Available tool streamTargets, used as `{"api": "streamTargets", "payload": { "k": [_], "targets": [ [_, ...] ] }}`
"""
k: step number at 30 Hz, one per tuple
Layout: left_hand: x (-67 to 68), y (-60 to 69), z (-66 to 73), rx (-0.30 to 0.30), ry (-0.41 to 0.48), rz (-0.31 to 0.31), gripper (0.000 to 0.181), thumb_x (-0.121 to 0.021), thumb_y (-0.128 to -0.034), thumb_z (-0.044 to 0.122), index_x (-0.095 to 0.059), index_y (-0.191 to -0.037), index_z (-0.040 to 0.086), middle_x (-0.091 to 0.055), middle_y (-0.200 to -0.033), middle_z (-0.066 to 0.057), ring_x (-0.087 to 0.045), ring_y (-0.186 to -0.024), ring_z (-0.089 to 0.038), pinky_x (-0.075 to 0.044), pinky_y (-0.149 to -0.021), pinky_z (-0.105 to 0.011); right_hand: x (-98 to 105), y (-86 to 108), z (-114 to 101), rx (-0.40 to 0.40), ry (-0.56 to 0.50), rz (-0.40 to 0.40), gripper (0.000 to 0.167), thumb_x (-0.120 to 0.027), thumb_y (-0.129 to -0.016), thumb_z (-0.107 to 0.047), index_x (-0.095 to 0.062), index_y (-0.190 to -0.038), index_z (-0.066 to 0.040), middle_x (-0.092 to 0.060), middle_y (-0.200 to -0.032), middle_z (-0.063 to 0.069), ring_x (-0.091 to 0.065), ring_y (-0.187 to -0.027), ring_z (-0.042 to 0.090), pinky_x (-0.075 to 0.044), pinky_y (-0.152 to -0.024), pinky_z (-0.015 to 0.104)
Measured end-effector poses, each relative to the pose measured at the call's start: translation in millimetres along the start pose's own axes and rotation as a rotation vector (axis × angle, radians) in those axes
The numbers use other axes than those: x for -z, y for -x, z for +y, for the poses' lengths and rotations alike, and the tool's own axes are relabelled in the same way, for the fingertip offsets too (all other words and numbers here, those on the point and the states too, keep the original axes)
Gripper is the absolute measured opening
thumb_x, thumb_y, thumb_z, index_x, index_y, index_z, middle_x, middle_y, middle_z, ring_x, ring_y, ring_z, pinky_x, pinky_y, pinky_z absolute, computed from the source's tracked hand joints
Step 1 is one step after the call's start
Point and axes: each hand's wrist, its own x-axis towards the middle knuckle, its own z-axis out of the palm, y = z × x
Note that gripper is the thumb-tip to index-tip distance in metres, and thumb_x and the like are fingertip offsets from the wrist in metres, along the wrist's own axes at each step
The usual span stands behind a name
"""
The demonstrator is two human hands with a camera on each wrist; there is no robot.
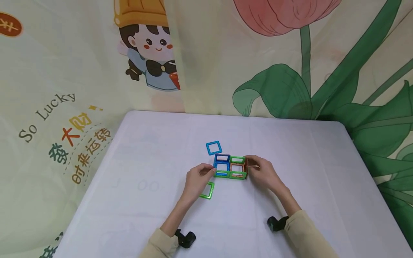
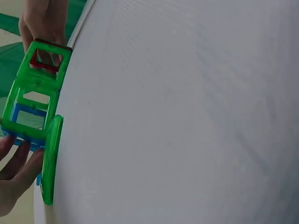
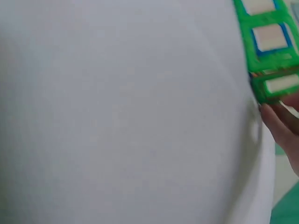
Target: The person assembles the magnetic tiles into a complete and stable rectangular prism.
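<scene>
A low boxlike structure of magnetic tiles (image 1: 230, 175) in green, blue, orange and red stands on the white table. My left hand (image 1: 196, 181) holds its left end, thumb and fingers at the blue tiles. At the opposite end, my right hand (image 1: 262, 171) grips the red tile (image 1: 246, 168) with its fingertips. In the left wrist view, the left fingers (image 2: 18, 170) are bent beside the blue side. The right wrist view has the right fingers (image 3: 280, 123) against the structure's green end; part of that hand is cut off.
A loose blue square tile (image 1: 208, 148) lies just behind the structure's left corner. A loose green square tile (image 1: 211, 190) lies in front, partly hidden by the left hand. The white table (image 1: 145, 150) meets a printed cloth backdrop (image 1: 206, 71) at its far edge.
</scene>
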Motion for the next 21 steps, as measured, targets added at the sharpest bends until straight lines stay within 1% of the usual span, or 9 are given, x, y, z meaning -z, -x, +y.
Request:
{"api": "streamTargets", "payload": {
  "k": [2, 4, 7, 9, 11, 14, 16, 19, 21],
  "targets": [
    [2.6, 0.6, -2.6, -0.030, -0.022, -0.019, 0.027, -0.070, -0.0989, 0.027, -0.073, -0.117, 0.007, -0.074, -0.108, -0.005, -0.069, -0.101, -0.018, -0.059, -0.092, -0.035, 6.4, 2.3, 3.7, -0.003, -0.078, -0.105, 0.058, -0.055, -0.093, 0.005, -0.048, -0.150, -0.004, -0.054, -0.149, 0.021, -0.054, -0.136, 0.039, -0.047, -0.111, 0.050],
    [6.3, 2.2, -4.3, -0.078, -0.077, -0.048, 0.028, -0.070, -0.0989, 0.025, -0.071, -0.120, 0.006, -0.073, -0.109, -0.005, -0.069, -0.102, -0.018, -0.059, -0.092, -0.034, 11.9, 4.7, 8.0, 0.004, -0.173, -0.201, 0.070, -0.059, -0.089, 0.006, -0.039, -0.156, -0.005, -0.043, -0.157, 0.022, -0.045, -0.144, 0.043, -0.042, -0.115, 0.051],
    [12.7, 6.7, -4.2, -0.144, -0.202, -0.105, 0.032, -0.071, -0.0977, 0.021, -0.068, -0.125, 0.005, -0.073, -0.115, -0.007, -0.068, -0.109, -0.022, -0.057, -0.097, -0.039, 14.0, 6.2, 14.6, 0.024, -0.267, -0.272, 0.083, -0.070, -0.086, 0.003, -0.031, -0.159, -0.007, -0.031, -0.165, 0.020, -0.034, -0.150, 0.045, -0.036, -0.119, 0.052],
    [16.7, 10.8, -2.7, -0.176, -0.314, -0.155, 0.038, -0.072, -0.0968, 0.020, -0.066, -0.130, 0.003, -0.071, -0.122, -0.010, -0.066, -0.116, -0.026, -0.055, -0.101, -0.044, 12.3, 6.3, 18.1, 0.042, -0.277, -0.278, 0.087, -0.075, -0.087, -0.003, -0.029, -0.161, -0.007, -0.029, -0.166, 0.019, -0.032, -0.151, 0.045, -0.036, -0.119, 0.052],
    [20.2, 15.3, -1.5, -0.187, -0.411, -0.221, 0.044, -0.073, -0.0959, 0.021, -0.063, -0.135, 0.003, -0.068, -0.130, -0.012, -0.062, -0.122, -0.028, -0.053, -0.105, -0.046, 9.3, 6.4, 19.7, 0.051, -0.269, -0.257, 0.090, -0.079, -0.086, -0.008, -0.029, -0.161, -0.008, -0.031, -0.166, 0.018, -0.033, -0.151, 0.044, -0.037, -0.118, 0.052],
    [24.6, 22.1, -0.6, -0.217, -0.564, -0.326, 0.052, -0.075, -0.0946, 0.022, -0.059, -0.140, 0.002, -0.063, -0.138, -0.014, -0.056, -0.130, -0.030, -0.050, -0.107, -0.047, 5.9, 7.2, 21.6, 0.060, -0.255, -0.217, 0.088, -0.080, -0.087, -0.012, -0.031, -0.160, -0.008, -0.035, -0.164, 0.018, -0.037, -0.149, 0.043, -0.040, -0.116, 0.052],
    [27.1, 26.7, -0.2, -0.253, -0.655, -0.389, 0.055, -0.076, -0.0931, 0.020, -0.058, -0.142, 0.002, -0.059, -0.142, -0.015, -0.052, -0.133, -0.032, -0.050, -0.108, -0.046, 5.4, 8.5, 22.5, 0.063, -0.258, -0.191, 0.085, -0.080, -0.088, -0.013, -0.034, -0.159, -0.008, -0.038, -0.162, 0.019, -0.040, -0.147, 0.043, -0.041, -0.115, 0.052],
    [30.1, 33.5, 0.1, -0.322, -0.789, -0.447, 0.058, -0.077, -0.0905, 0.014, -0.056, -0.143, 0.001, -0.055, -0.146, -0.015, -0.047, -0.137, -0.033, -0.049, -0.110, -0.045, 5.3, 10.0, 24.0, 0.061, -0.275, -0.165, 0.080, -0.081, -0.088, -0.013, -0.040, -0.156, -0.009, -0.042, -0.159, 0.019, -0.044, -0.145, 0.042, -0.043, -0.114, 0.050],
    [31.0, 36.9, 0.1, -0.371, -0.863, -0.461, 0.059, -0.076, -0.0888, 0.010, -0.056, -0.143, 0.001, -0.053, -0.147, -0.015, -0.046, -0.137, -0.033, -0.048, -0.110, -0.044, 5.2, 10.3, 24.5, 0.062, -0.287, -0.158, 0.078, -0.081, -0.088, -0.013, -0.042, -0.155, -0.009, -0.043, -0.159, 0.019, -0.045, -0.144, 0.042, -0.044, -0.113, 0.049]
  ]
}}
